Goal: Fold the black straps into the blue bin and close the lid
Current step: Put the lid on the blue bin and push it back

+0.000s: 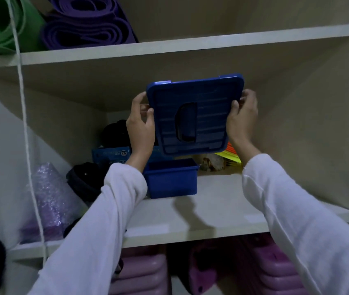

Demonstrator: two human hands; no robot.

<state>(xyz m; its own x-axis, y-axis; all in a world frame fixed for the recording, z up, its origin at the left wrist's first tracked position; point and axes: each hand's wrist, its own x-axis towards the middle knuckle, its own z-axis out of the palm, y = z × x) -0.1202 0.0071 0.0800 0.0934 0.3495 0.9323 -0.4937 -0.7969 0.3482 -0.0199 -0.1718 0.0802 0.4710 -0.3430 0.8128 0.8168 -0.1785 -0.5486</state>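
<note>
White sleeves [97, 226] fill the lower foreground, both arms raised toward the middle shelf [222, 211]. Lid [192, 116] is held in the air, tilted nearly upright, its ribbed top and dark recessed handle turned toward the camera. Left hand [140, 124] is clamped on the lid's left edge, thumb over the front; right hand [242, 118] is clamped on the right edge, fingers [247, 96] wrapped behind.

Blue bin [171, 177] stands open on the shelf, directly below the lid's lower edge and slightly left of its centre, so it lies nearer the left hand. Bin's long axis cannot be judged reliably from this angle. Its interior is barely visible, so whether the straps are inside cannot be told. Dark bundled items [86, 177] lie just left of the bin; possibly straps, not confirmed.

Judgement: the lid must be tipped flat and lowered straight down onto the rim.
</note>
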